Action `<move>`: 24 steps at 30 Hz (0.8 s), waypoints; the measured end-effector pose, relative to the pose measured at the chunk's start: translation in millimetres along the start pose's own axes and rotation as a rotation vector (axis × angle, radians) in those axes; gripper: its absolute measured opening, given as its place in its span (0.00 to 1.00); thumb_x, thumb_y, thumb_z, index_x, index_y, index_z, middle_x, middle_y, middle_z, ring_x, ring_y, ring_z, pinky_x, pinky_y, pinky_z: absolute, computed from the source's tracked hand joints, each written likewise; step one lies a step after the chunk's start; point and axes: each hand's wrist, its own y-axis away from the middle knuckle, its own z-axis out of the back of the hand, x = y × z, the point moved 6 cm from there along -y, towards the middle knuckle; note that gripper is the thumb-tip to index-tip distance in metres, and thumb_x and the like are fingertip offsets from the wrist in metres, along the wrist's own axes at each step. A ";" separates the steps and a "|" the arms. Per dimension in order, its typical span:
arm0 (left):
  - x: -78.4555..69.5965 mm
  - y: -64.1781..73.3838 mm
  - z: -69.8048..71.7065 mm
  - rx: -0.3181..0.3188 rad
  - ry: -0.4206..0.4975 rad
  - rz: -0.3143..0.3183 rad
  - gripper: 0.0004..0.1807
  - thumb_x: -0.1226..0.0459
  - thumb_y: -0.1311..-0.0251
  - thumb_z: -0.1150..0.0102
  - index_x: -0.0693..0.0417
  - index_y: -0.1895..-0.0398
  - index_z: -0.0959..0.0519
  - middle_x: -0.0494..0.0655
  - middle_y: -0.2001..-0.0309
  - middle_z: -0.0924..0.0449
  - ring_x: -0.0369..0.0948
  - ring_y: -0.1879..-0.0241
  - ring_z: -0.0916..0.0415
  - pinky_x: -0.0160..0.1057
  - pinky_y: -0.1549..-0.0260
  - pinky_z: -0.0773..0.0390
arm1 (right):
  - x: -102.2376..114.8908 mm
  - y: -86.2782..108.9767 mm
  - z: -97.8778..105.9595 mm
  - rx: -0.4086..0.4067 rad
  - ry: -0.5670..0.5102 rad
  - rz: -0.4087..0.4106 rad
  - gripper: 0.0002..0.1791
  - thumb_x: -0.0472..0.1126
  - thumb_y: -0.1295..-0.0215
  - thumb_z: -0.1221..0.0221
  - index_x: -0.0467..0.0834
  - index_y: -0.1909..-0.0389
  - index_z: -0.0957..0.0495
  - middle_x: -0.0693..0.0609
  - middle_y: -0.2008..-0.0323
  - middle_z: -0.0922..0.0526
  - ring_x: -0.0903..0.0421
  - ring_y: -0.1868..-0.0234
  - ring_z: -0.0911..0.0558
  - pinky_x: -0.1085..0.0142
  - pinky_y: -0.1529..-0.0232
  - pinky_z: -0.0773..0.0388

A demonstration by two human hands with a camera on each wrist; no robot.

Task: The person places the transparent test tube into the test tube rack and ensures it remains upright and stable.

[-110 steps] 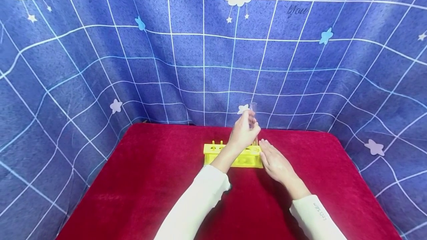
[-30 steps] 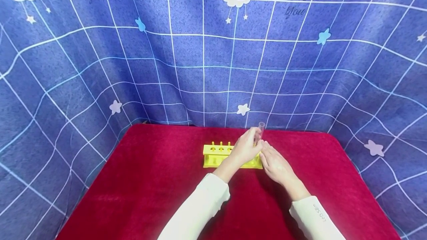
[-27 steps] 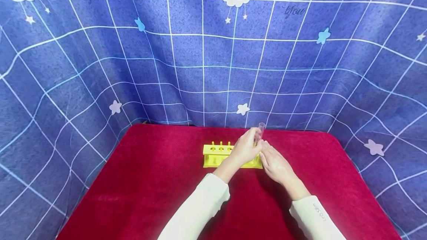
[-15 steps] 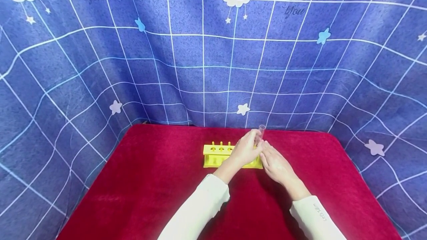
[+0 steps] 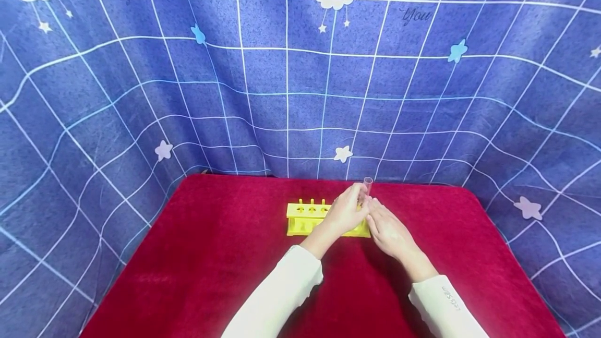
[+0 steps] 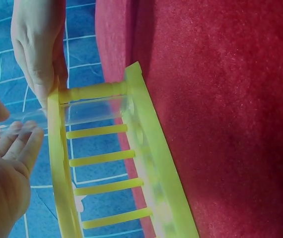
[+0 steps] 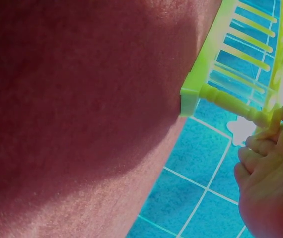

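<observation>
A yellow test tube rack (image 5: 300, 223) stands on the red cloth, partly hidden by my left forearm. In its right-end hole is a clear test tube (image 5: 368, 184); in the left wrist view the lower part of the test tube (image 6: 97, 110) runs down to the rack's base. My left hand (image 5: 347, 210) holds the tube's upper part between thumb and fingers, with the rim showing above. My right hand (image 5: 389, 228) rests against the rack's right end, fingers straight. The right wrist view has this hand (image 7: 268, 183) at the rack's top corner, by the end post (image 7: 233, 105).
The rack's other holes and upright pegs (image 5: 312, 202) show to the left of my left hand. Red cloth (image 5: 211, 254) covers the table. A blue grid-patterned curtain (image 5: 300, 77) hangs behind and along both sides.
Since the earliest frame, my left hand has lowered the test tube and moved slightly right, into the rack's end hole. In the last second it sank a little further. My right hand has stayed put.
</observation>
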 end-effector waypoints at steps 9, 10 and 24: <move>-0.4 0.7 -0.6 -0.006 -0.025 -0.015 0.14 0.61 0.34 0.43 0.50 0.46 0.27 0.42 0.57 0.20 0.38 0.58 0.20 0.34 0.54 0.20 | 0.3 -0.2 -0.3 0.001 0.002 0.006 0.27 0.34 0.28 0.47 0.26 0.32 0.34 0.31 0.33 0.29 0.36 0.29 0.31 0.44 0.30 0.37; -0.4 0.5 -0.7 -0.007 -0.024 -0.017 0.14 0.61 0.34 0.43 0.51 0.47 0.27 0.43 0.57 0.20 0.38 0.58 0.20 0.34 0.54 0.20 | 0.3 -0.2 -0.4 0.000 0.005 0.008 0.27 0.34 0.28 0.47 0.26 0.32 0.34 0.31 0.33 0.29 0.36 0.30 0.31 0.43 0.30 0.37; 3.1 -0.4 -1.7 0.014 0.005 0.028 0.13 0.60 0.33 0.43 0.50 0.48 0.27 0.42 0.58 0.22 0.38 0.59 0.23 0.32 0.54 0.21 | -2.1 -0.7 -1.2 0.016 -0.036 -0.042 0.27 0.35 0.27 0.48 0.28 0.30 0.35 0.30 0.32 0.30 0.35 0.30 0.31 0.44 0.29 0.39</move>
